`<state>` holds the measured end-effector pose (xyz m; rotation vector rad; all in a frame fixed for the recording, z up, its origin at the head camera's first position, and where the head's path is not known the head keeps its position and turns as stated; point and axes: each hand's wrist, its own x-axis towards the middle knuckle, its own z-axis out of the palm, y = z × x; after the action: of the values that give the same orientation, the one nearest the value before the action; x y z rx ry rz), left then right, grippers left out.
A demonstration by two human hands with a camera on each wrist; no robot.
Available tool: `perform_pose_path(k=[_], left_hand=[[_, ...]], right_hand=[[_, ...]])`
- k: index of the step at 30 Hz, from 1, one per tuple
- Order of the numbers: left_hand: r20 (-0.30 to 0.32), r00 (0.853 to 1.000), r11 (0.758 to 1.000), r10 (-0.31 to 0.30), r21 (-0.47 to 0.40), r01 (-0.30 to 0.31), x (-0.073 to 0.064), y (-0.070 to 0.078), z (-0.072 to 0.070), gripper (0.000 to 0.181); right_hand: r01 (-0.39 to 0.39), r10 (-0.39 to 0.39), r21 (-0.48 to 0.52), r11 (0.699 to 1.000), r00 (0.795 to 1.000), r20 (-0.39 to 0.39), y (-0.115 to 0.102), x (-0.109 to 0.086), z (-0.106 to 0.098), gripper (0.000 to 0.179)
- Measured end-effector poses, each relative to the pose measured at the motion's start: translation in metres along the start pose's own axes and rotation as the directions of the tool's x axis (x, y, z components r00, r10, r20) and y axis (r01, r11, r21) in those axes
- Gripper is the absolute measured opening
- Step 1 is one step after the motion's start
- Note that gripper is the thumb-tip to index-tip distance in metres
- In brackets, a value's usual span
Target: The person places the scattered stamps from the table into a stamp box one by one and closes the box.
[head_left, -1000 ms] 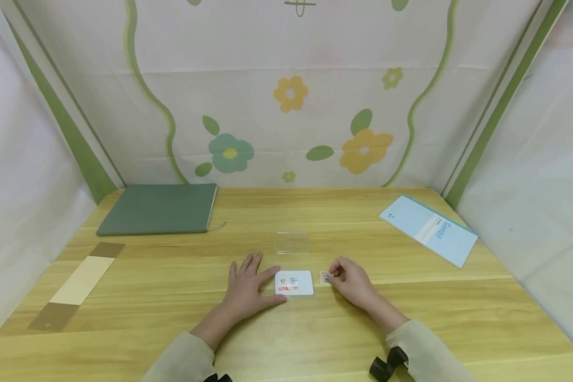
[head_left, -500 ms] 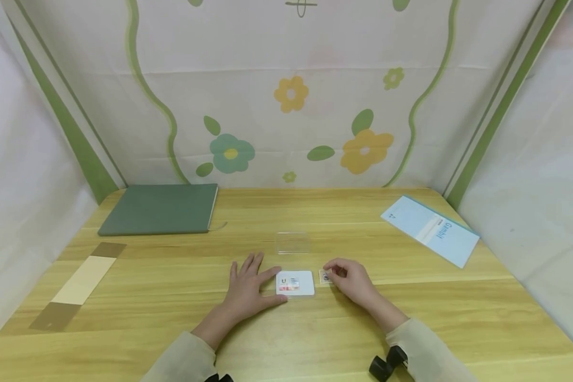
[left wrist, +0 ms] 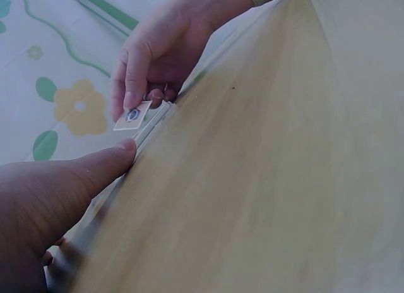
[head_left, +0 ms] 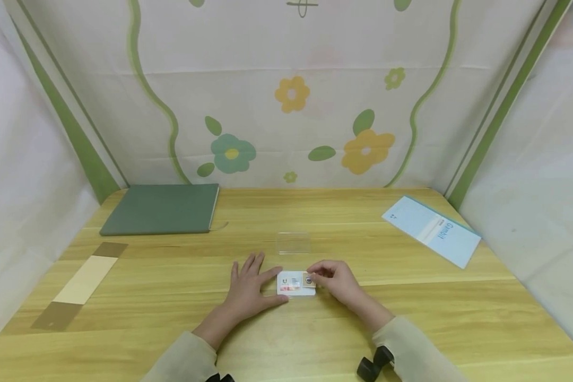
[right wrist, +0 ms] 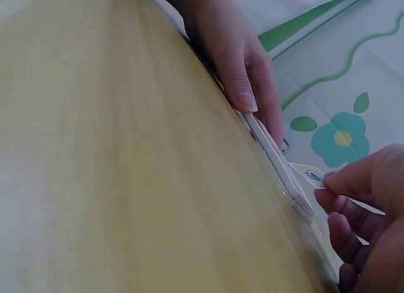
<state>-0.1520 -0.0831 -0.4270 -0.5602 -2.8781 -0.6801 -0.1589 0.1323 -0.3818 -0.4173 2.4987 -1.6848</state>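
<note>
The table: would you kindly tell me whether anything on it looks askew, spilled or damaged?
The blue pad, at right, looks askew: it lies slanted on the table, while the green notebook lies nearly square to the far edge. No spill or damage shows.

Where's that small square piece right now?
In the head view, the small square piece is pinched in the right hand, over the right end of the flat white object.
</note>
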Motion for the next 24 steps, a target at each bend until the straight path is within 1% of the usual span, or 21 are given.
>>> perform_pose_path(k=[2,5,11,13,16,21,24], left_hand=[[0.001,1.000,1.000,0.002,-0.005,-0.002,0.000,0.001,0.000,0.067],[-0.001,1.000,1.000,0.003,0.000,-0.003,0.000,0.001,0.000,0.067],[-0.002,1.000,1.000,0.003,0.004,-0.003,0.000,0.000,0.001,0.068],[-0.002,1.000,1.000,0.003,0.004,-0.003,0.000,0.000,0.001,0.068],[-0.003,1.000,1.000,0.003,0.003,-0.003,0.000,0.000,0.001,0.068],[-0.008,1.000,1.000,0.008,0.005,-0.008,0.000,0.000,0.001,0.067],[-0.010,1.000,1.000,0.010,0.007,-0.010,0.001,0.000,0.001,0.067]], right_hand=[[-0.008,0.008,0.001,1.000,1.000,0.012,0.000,-0.001,0.000,0.010],[0.009,-0.009,0.006,1.000,1.000,0.025,0.003,-0.001,0.001,0.010],[0.026,-0.026,-0.005,1.000,0.999,0.019,0.025,0.005,0.004,0.009],[0.027,-0.026,-0.027,0.999,1.000,0.011,0.032,0.007,0.005,0.008],[0.038,-0.038,-0.062,0.997,0.999,-0.001,0.035,0.007,0.006,0.008],[0.070,-0.074,-0.154,0.986,0.997,-0.015,0.036,0.006,0.008,0.009],[0.085,-0.090,-0.191,0.978,0.996,-0.017,0.035,0.004,0.009,0.009]])
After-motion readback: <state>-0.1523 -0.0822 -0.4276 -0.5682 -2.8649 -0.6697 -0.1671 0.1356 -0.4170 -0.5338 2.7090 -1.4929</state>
